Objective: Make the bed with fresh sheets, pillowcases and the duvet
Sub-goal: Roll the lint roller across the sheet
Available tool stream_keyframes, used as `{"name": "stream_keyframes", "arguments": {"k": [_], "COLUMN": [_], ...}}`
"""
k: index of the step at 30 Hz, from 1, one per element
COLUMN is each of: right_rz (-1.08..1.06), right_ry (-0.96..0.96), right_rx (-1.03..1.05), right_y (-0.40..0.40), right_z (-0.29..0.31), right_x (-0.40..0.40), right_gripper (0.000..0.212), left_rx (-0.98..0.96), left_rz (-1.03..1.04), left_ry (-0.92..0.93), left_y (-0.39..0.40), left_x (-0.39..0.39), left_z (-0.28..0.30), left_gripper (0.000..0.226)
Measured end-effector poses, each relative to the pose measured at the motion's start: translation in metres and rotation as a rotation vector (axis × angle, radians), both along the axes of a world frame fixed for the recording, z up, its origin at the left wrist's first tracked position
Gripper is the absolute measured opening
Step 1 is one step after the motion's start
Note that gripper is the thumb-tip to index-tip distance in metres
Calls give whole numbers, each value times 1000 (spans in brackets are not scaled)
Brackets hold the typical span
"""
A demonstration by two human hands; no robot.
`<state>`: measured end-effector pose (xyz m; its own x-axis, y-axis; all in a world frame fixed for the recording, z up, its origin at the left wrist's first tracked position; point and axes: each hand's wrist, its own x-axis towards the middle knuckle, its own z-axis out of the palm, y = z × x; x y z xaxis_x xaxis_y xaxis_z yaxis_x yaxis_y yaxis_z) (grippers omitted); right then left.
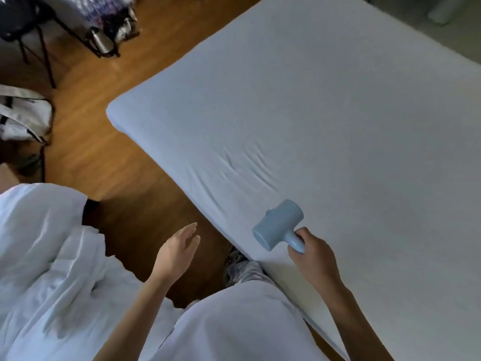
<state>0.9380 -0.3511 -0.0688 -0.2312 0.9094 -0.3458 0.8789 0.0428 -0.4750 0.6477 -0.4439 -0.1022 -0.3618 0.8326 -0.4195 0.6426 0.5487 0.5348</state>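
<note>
The right hand (313, 252) reaches forward from the lower edge of the view, forearm angled up and to the left, fingers curled round the handle of a pale blue handheld device (279, 225) whose barrel-shaped head sits just ahead and to the left of the knuckles, over the near edge of the bed (364, 152). The left hand (177, 250) is held out over the wooden floor (130, 165), palm turned inward, fingers straight and loosely spread, grasping nothing; its forearm rises from the bottom centre. Between the 2 hands, a patterned foot covering (238, 267) shows at the mattress side. To the left of the left hand lies a heap of white bedding (46, 256), crumpled and apart from the bed. The fitted sheet (312, 113) is already stretched over the mattress ahead of the right hand, smooth apart from a few creases (247, 162) just beyond the device. Farther off, left of both hands, a white bag (23, 113) rests on the floor, and beyond it stand dark chair legs (44, 48) near some patterned fabric (104, 11).
</note>
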Motion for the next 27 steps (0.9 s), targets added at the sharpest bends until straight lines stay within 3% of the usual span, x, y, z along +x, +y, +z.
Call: {"name": "stream_keyframes", "arguments": {"k": [11, 19, 27], "right_rz": [424, 530, 682], "right_ry": [108, 100, 129], "right_rx": [8, -32, -48], "right_y": [132, 157, 163], "right_z": [16, 14, 32], "right_x": [-228, -406, -632], "right_gripper": [17, 20, 18], "left_rx": [65, 138, 202], "left_rz": [227, 378, 516], "left_ry": [142, 102, 30], "left_y": [32, 53, 43], "left_x": [-156, -309, -487], "left_z": [56, 51, 70], "left_gripper": [42, 43, 44]}}
